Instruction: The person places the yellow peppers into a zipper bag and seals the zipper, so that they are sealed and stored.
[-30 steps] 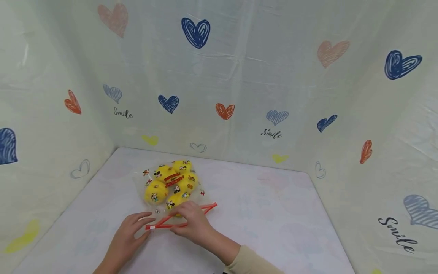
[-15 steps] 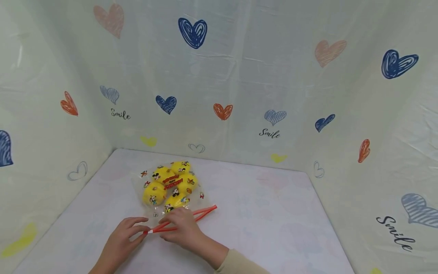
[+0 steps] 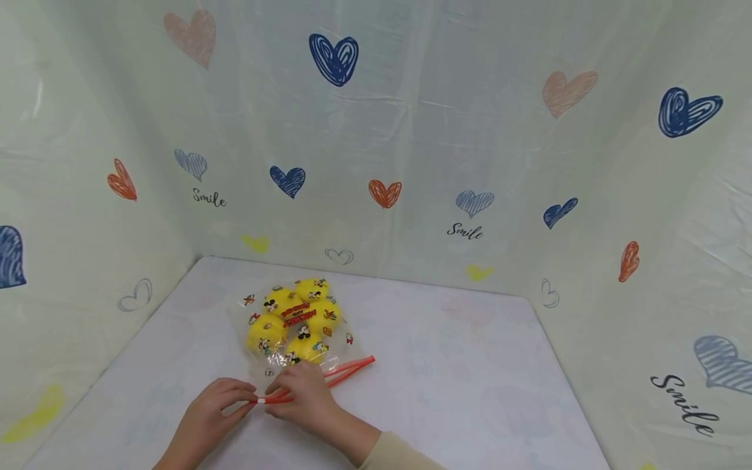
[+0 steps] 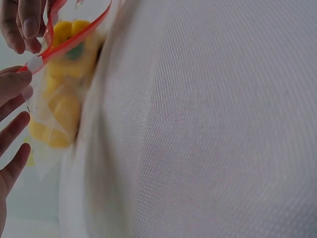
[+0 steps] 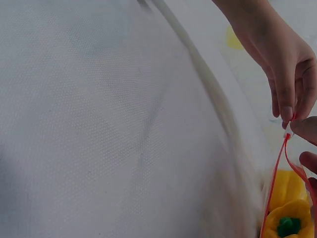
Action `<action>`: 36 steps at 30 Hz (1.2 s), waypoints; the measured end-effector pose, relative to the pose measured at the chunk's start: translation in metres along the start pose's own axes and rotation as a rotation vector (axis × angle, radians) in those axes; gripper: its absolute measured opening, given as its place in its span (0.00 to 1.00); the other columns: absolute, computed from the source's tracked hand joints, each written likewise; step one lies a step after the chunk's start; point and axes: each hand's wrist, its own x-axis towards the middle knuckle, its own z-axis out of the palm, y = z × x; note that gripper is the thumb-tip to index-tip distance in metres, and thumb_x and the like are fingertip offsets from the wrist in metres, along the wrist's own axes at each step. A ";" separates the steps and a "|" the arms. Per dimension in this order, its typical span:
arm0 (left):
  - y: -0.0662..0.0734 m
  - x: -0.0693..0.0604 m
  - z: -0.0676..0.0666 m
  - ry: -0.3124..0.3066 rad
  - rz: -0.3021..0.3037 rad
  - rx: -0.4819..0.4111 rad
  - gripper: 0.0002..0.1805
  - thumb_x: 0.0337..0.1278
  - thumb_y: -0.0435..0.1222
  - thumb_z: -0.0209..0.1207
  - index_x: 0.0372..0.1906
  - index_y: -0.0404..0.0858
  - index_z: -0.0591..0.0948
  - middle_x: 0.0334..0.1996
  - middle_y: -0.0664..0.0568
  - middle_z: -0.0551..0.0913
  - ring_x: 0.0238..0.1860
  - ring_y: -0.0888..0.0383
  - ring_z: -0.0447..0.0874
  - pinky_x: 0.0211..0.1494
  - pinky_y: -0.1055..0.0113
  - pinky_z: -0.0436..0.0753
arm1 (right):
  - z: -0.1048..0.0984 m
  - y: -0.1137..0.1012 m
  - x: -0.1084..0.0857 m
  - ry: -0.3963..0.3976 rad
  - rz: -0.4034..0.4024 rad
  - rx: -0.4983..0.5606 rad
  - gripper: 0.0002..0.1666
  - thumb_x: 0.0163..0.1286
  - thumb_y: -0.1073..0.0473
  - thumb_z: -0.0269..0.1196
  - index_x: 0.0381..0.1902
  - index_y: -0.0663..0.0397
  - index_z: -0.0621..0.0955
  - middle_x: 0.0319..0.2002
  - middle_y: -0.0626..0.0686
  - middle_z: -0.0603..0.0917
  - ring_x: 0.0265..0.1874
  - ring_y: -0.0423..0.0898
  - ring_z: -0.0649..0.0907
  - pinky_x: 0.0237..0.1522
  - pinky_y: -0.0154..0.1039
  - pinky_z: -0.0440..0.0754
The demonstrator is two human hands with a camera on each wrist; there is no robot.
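A clear zip bag (image 3: 342, 344) printed with cartoon figures lies flat on the table. Inside are several yellow toy bell peppers (image 5: 290, 210); one shows a green stem. Along its near edge run red zip strips (image 3: 352, 369), with a white slider (image 5: 288, 131) at their left end. My left hand (image 3: 214, 408) pinches that end between thumb and forefinger, its other fingers spread in the left wrist view. Beside the slider, my right hand (image 3: 308, 398) curls its fingers and thumb round the strips. One right fingertip (image 5: 303, 130) touches the slider; part of this grip is hidden.
The white table (image 3: 446, 378) extends to the right of the bag. A pale curtain (image 3: 411, 130) with printed hearts surrounds the back and sides of the table.
My right hand has slid left along the red strips to the slider, and the strips have come closer together. My left thumb and fingers have closed on the strip's end.
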 end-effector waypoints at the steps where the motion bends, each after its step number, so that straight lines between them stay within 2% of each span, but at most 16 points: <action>1: 0.000 0.000 0.000 0.005 -0.001 -0.003 0.20 0.19 0.27 0.79 0.26 0.50 0.86 0.32 0.70 0.82 0.37 0.64 0.79 0.45 0.87 0.71 | 0.002 0.000 0.000 -0.001 0.003 0.005 0.11 0.58 0.46 0.73 0.39 0.35 0.87 0.34 0.30 0.78 0.39 0.28 0.70 0.43 0.24 0.66; 6: -0.001 0.002 0.002 0.017 -0.031 -0.023 0.22 0.22 0.26 0.78 0.26 0.52 0.85 0.29 0.74 0.79 0.35 0.66 0.78 0.43 0.84 0.73 | 0.010 0.000 0.001 0.009 0.017 0.036 0.11 0.58 0.46 0.73 0.39 0.36 0.87 0.34 0.30 0.79 0.36 0.27 0.70 0.40 0.23 0.64; 14: 0.008 0.007 -0.003 -0.057 -0.164 0.006 0.21 0.31 0.26 0.76 0.27 0.55 0.83 0.29 0.74 0.78 0.36 0.66 0.78 0.39 0.64 0.83 | 0.018 0.001 0.003 0.091 0.010 0.051 0.08 0.61 0.47 0.70 0.38 0.37 0.87 0.31 0.31 0.79 0.34 0.26 0.69 0.37 0.22 0.63; 22: 0.011 0.010 -0.003 -0.087 -0.208 0.000 0.20 0.35 0.25 0.75 0.28 0.53 0.83 0.29 0.72 0.79 0.37 0.64 0.78 0.41 0.62 0.83 | 0.021 0.001 0.007 0.123 0.025 0.072 0.07 0.62 0.49 0.70 0.39 0.37 0.87 0.30 0.32 0.80 0.33 0.25 0.70 0.39 0.23 0.64; 26: 0.012 0.011 -0.003 -0.115 -0.243 -0.005 0.18 0.38 0.26 0.74 0.29 0.52 0.83 0.30 0.70 0.79 0.38 0.62 0.78 0.43 0.58 0.83 | 0.024 0.001 0.007 0.166 0.013 0.080 0.06 0.62 0.49 0.70 0.38 0.38 0.87 0.30 0.32 0.81 0.33 0.26 0.71 0.38 0.23 0.64; 32: 0.011 0.011 -0.001 -0.083 -0.223 -0.003 0.19 0.37 0.25 0.74 0.29 0.52 0.83 0.30 0.70 0.79 0.38 0.62 0.78 0.42 0.60 0.82 | 0.027 0.001 0.006 0.234 -0.012 0.102 0.05 0.63 0.52 0.69 0.37 0.40 0.86 0.30 0.34 0.81 0.34 0.28 0.71 0.39 0.23 0.64; 36: 0.010 0.012 0.000 -0.043 -0.188 -0.012 0.20 0.34 0.24 0.74 0.29 0.52 0.83 0.30 0.70 0.79 0.37 0.63 0.78 0.41 0.63 0.82 | 0.025 0.000 0.007 0.236 0.004 0.149 0.05 0.63 0.54 0.69 0.37 0.41 0.85 0.31 0.34 0.81 0.35 0.29 0.71 0.40 0.23 0.65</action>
